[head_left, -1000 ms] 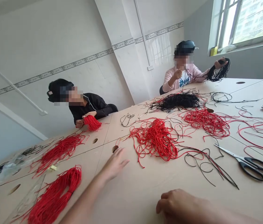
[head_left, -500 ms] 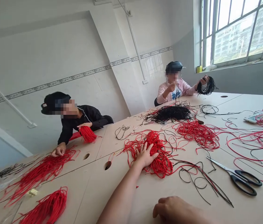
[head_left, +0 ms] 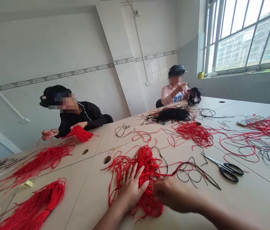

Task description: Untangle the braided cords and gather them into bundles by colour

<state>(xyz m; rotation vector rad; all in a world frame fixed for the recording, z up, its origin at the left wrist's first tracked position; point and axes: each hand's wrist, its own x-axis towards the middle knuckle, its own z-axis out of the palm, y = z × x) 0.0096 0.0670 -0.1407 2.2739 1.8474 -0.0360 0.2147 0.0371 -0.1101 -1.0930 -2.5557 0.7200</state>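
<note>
Loose tangle of red cord (head_left: 142, 169) on the pale table (head_left: 87, 198), pinned beneath the open left hand (head_left: 131, 188), fingers spread flat; right hand (head_left: 173, 195) at its edge, possibly pinching strands (fingertips hard to make out). Black-handled scissors (head_left: 226, 169) off to the right, past some black cord (head_left: 190, 171).
</note>
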